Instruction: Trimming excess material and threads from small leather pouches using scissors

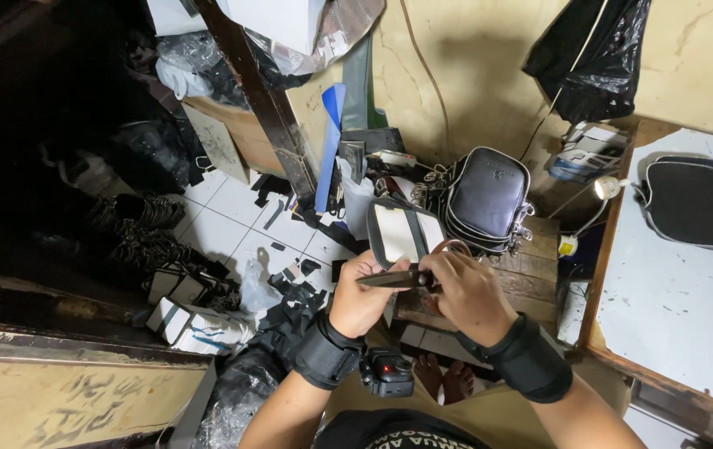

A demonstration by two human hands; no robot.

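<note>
Over wooden stool (531, 278), centre frame: your left hand (362, 295) pinches bag panel (402, 234), rounded, black-edged w/ pale lining, dark strip down middle. Right hand (466, 293) closed on scissors (396, 278), dark blades against panel's lower edge. Handles hidden by fingers. Finished bag (488, 198) behind, black, grainy, zips.

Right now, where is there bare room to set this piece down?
The white tabletop at right is mostly bare below the black bag. The wooden bench beside the right hand has a narrow free strip. The tiled floor left is cluttered with scraps.
</note>
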